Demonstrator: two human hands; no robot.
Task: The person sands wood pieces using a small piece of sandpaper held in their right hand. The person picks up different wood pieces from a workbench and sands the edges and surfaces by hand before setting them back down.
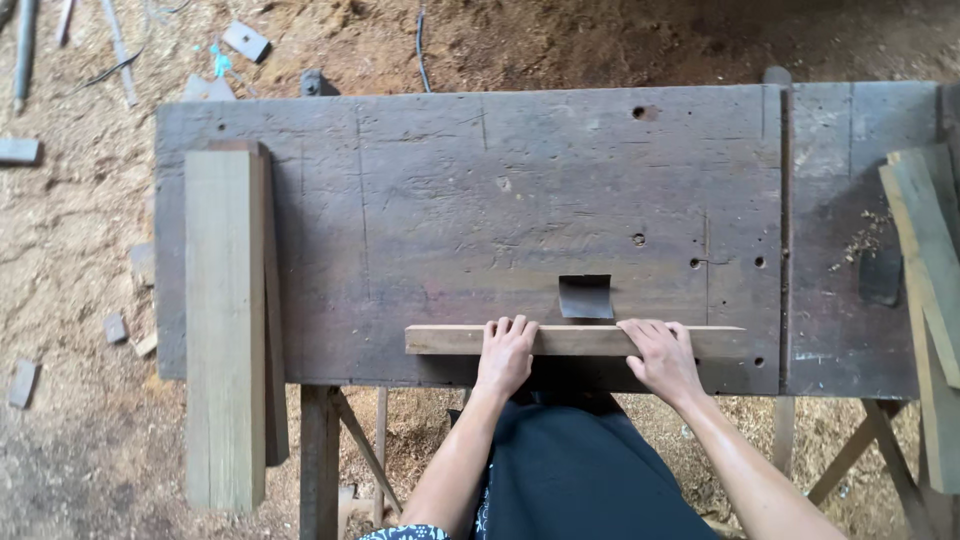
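Where the head view looks straight down, a narrow wooden strip (575,341) lies flat along the near edge of a dark, scarred workbench (450,200). Left hand (506,355) and right hand (660,355) both rest palm-down on the strip, fingers curled over its far edge, pressing rather than clamping. Just beyond it sits a curled piece of dark sandpaper (585,297). 2 stacked planks (228,320) overhang the bench at left; more boards (930,260) lean at right. Sawdust covers the floor (70,250). Judged by its section, the strip is light, stiff and rough-sawn; holding it near mid-length, as shown, should keep it balanced.
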